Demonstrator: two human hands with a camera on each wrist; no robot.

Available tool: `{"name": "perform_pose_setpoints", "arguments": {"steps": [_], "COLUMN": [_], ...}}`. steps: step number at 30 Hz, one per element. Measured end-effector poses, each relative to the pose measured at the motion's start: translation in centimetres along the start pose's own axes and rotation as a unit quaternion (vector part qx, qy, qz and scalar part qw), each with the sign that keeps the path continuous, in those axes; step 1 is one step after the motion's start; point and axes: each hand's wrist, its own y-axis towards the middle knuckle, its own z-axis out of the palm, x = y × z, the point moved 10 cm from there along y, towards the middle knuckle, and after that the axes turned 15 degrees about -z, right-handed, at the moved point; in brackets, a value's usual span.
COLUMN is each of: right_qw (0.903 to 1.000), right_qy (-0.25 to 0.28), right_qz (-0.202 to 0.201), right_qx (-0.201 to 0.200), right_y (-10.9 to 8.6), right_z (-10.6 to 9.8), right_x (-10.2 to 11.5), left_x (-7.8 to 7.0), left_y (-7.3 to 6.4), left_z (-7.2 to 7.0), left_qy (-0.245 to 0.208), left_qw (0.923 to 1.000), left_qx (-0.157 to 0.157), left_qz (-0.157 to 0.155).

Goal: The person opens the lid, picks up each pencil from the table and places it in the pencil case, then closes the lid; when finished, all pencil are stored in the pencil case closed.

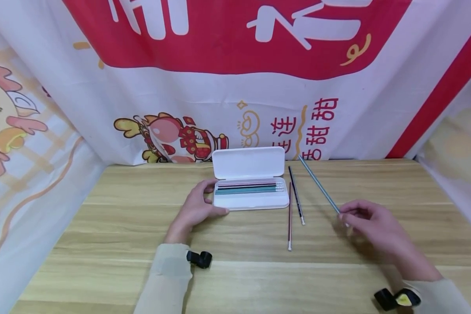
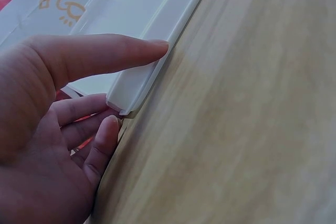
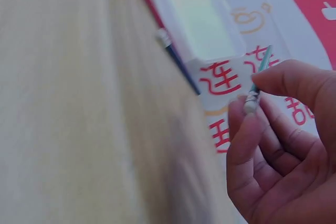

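Note:
A white pencil case (image 1: pixel 251 201) stands on the table with its lid (image 1: pixel 248 163) raised at the back, several pencils (image 1: pixel 247 188) lying side by side inside. My left hand (image 1: pixel 198 205) holds the case by its left end, thumb along the front edge and fingers round the corner, as the left wrist view also shows. Between thumb and fingers, my right hand (image 1: pixel 373 222) pinches a teal pencil (image 1: pixel 318 183) near its white eraser end; the pencil slants away toward the back. Right of the case lie a dark blue pencil (image 1: pixel 296 196) and a dark red pencil (image 1: pixel 290 218).
The wooden table (image 1: pixel 259 283) reaches back to a printed white and red cloth (image 1: pixel 227 87) hanging along its far edge. More cloth (image 1: pixel 31 131) hangs at the left side. Small black devices (image 1: pixel 199 259) are worn at both wrists over light sleeves.

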Motion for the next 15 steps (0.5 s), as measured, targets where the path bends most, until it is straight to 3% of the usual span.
{"name": "perform_pose_setpoints", "arguments": {"steps": [7,15], "right_qw": [0.9988,0.9988], "right_qy": [0.006,-0.021], "right_qz": [-0.040,-0.034], "right_qx": [-0.027,-0.027], "right_y": [0.2,0.4], "right_z": [-0.8,-0.7], "right_x": [2.0,3.0], "left_x": [0.2,0.1], "left_y": [0.0,0.0], "left_z": [-0.2,-0.1], "left_qy": [0.002,0.001], "left_qw": [1.0000,1.0000], "left_qx": [-0.002,-0.002], "left_qz": [-0.007,0.000]}}
